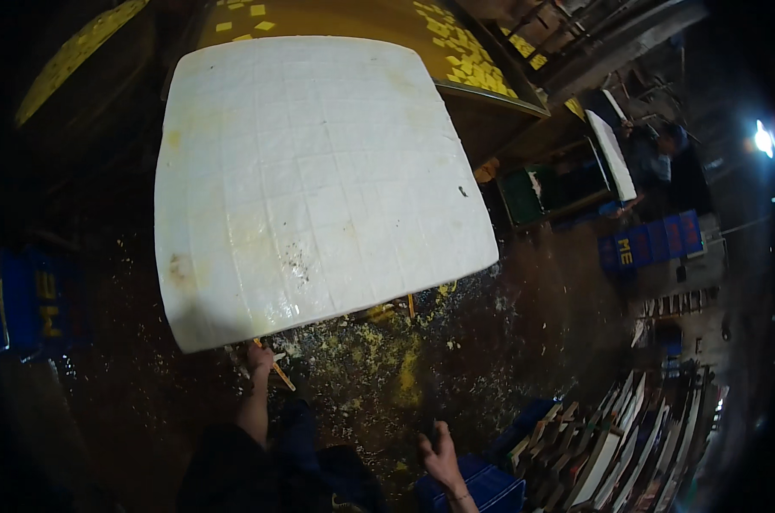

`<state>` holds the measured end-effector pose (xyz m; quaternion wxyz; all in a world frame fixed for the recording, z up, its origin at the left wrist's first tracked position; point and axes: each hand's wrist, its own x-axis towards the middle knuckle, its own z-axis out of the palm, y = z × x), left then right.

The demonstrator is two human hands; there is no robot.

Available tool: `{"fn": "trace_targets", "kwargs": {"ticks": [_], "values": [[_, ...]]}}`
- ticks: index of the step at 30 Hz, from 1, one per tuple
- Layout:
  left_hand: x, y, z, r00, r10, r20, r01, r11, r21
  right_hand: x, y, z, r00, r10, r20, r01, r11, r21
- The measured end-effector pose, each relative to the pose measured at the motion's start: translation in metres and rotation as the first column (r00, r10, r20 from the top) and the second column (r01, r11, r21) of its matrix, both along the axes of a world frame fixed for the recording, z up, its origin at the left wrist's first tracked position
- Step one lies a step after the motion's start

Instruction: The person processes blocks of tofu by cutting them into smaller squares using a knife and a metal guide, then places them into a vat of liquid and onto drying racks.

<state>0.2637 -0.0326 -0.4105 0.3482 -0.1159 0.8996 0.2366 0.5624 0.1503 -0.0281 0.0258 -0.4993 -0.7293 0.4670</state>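
A large white slab (pixel 319 171) with a faint grid of square lines fills the upper middle of the head view. Its surface looks wet, with yellowish stains and a few dark specks. At the slab's near left corner, my left hand (pixel 260 359) is closed round an orange-yellow stick-like handle (pixel 282 376) that comes out from under the edge. Another such handle (pixel 411 305) pokes out further right along the same edge. My right hand (pixel 441 457) hangs low, apart from the slab, its fingers spread and nothing visible in them. What supports the slab underneath is hidden.
Behind the slab lies a wide brown tray (pixel 344 19) with many yellow square pieces. Yellow and white crumbs litter the dark wet floor (pixel 379 368). Blue crates (pixel 657 242) stand right, another (pixel 473 487) near my right hand, beside stacked boards (pixel 614 445). A person (pixel 682 167) is far right.
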Motion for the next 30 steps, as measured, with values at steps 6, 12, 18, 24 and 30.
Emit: {"fn": "trace_targets", "kwargs": {"ticks": [6,12,18,24,30], "values": [[0.036,-0.05,0.164,0.76,0.575,0.301,-0.614,0.486,0.621,-0.062,0.049,-0.056,0.877,0.453,0.162,-0.379,0.858,-0.348],[0.076,-0.036,0.401,0.637,0.674,0.374,-0.524,0.024,0.851,-0.094,0.074,-0.102,0.628,0.52,-0.579,-0.654,0.756,-0.03],[0.118,0.004,0.571,0.792,0.584,0.179,-0.189,-0.044,0.981,-0.106,0.152,0.02,0.522,0.733,-0.436,-0.635,0.675,0.375],[0.138,-0.047,0.468,0.377,0.503,-0.778,-0.1,0.857,0.505,-0.168,0.219,0.147,0.659,0.19,-0.728,-0.413,0.9,-0.139],[0.063,0.0,0.496,0.838,0.518,-0.169,-0.085,0.431,0.898,-0.209,0.299,0.2,0.69,0.092,-0.718,-0.465,0.817,-0.342]]}}
